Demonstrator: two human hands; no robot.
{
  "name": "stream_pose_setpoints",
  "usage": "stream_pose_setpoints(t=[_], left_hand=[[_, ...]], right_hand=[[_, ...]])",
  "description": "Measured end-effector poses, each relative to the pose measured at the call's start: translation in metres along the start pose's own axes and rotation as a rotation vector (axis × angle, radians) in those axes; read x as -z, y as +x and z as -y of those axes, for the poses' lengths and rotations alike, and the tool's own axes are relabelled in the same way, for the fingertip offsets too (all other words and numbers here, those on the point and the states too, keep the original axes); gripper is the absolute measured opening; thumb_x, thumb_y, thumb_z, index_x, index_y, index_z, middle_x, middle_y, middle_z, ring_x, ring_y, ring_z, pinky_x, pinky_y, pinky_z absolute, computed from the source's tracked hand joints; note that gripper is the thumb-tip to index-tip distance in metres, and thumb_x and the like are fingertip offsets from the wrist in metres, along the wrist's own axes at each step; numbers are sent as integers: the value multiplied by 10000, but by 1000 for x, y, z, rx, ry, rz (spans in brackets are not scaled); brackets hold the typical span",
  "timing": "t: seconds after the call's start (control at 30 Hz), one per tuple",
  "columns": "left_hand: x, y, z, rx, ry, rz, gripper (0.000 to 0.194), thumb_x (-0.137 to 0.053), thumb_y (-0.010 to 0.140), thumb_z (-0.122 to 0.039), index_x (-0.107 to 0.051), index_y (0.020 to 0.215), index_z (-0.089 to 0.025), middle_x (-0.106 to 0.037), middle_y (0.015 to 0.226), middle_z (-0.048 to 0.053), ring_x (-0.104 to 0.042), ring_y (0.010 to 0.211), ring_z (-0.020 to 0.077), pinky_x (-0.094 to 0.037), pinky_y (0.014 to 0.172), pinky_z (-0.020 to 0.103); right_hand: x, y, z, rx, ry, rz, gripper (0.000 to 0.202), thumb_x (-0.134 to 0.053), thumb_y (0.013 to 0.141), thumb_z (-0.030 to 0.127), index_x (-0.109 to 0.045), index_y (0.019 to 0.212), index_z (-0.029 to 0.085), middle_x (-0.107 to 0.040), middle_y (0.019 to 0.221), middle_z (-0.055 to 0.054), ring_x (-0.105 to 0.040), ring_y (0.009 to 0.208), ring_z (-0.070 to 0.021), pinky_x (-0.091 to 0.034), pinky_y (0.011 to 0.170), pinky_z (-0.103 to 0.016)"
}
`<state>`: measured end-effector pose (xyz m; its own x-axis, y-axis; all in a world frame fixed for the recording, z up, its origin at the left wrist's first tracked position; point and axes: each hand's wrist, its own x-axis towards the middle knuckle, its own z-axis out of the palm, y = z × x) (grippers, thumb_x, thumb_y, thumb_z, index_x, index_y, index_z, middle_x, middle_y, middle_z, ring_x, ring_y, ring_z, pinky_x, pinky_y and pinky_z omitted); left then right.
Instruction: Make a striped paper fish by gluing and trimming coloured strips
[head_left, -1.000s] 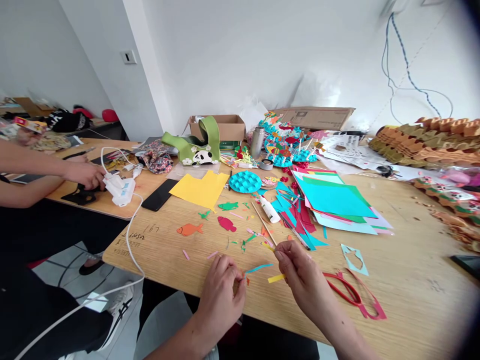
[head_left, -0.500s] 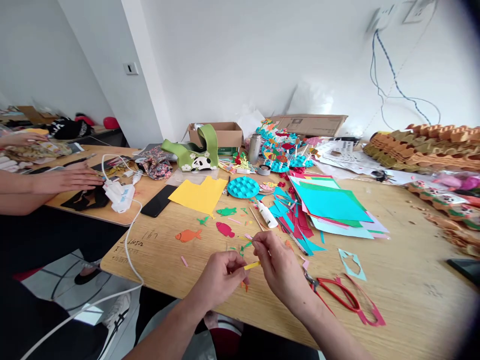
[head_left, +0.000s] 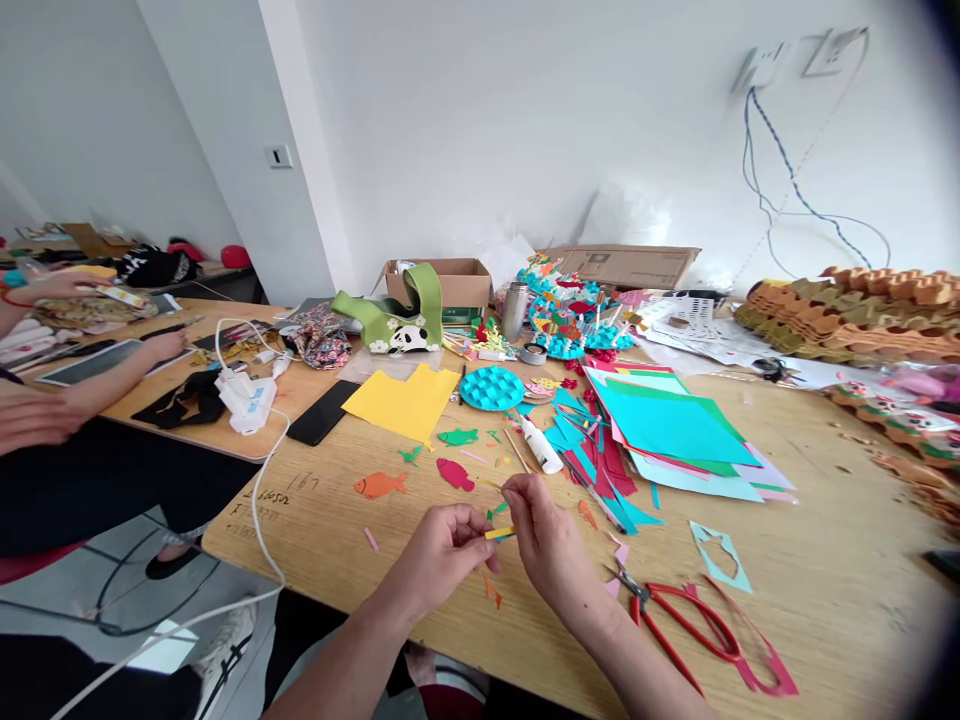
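Observation:
A narrow yellow paper strip [head_left: 498, 534] sticks out from the pinched thumb and forefinger of my left hand [head_left: 450, 550]. It runs across to my right hand [head_left: 541, 525], whose fingers are closed in a pinch. A thin yellow sliver [head_left: 489, 484] shows at the right fingertips; whether it belongs to the same strip I cannot tell. Beyond the hands lie paper fish: a crimson fish [head_left: 455, 475], an orange fish [head_left: 380, 486] and a green fish [head_left: 458, 437]. Small orange scraps [head_left: 492, 590] are just under my left hand.
Red-handled scissors [head_left: 690, 620] lie right of my right arm. Behind are a glue bottle [head_left: 541, 446], a blue round piece [head_left: 491, 388], yellow paper [head_left: 405, 400] and stacked coloured sheets [head_left: 679, 420]. A white cable [head_left: 259, 510] hangs over the left edge, beside a co-worker's arm [head_left: 112, 385].
My hands keep nearly the same pinched pose around the strip, which shows slightly shorter between them. The view has tilted a little. The co-worker's hands have moved off the black cloth at left.

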<state>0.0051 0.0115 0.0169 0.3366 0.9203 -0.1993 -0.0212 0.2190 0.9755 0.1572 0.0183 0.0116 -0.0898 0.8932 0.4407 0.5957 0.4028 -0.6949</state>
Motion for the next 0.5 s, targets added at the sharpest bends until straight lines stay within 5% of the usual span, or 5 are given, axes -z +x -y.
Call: stream_pose_setpoints(t=[0.33, 0.5], left_hand=[[-16, 5, 21, 80, -412, -102, 361, -855, 530, -334, -697, 774, -120, -713, 762, 91, -546, 614, 120, -348, 560, 230], [-29, 4, 26, -65, -395, -203, 284, -803, 627, -381, -736, 754, -136, -675, 711, 51, -489, 644, 119, -349, 599, 233]], right_hand=[[-9, -3, -7, -134, 24, -185, 157, -354, 942, 333, -444, 875, 224, -603, 702, -5, -554, 521, -141, -403, 497, -247], [-12, -4, -6, -126, -7, -221, 159, -356, 947, 328, -452, 876, 223, -628, 751, -25, -576, 555, -145, -419, 516, -252]])
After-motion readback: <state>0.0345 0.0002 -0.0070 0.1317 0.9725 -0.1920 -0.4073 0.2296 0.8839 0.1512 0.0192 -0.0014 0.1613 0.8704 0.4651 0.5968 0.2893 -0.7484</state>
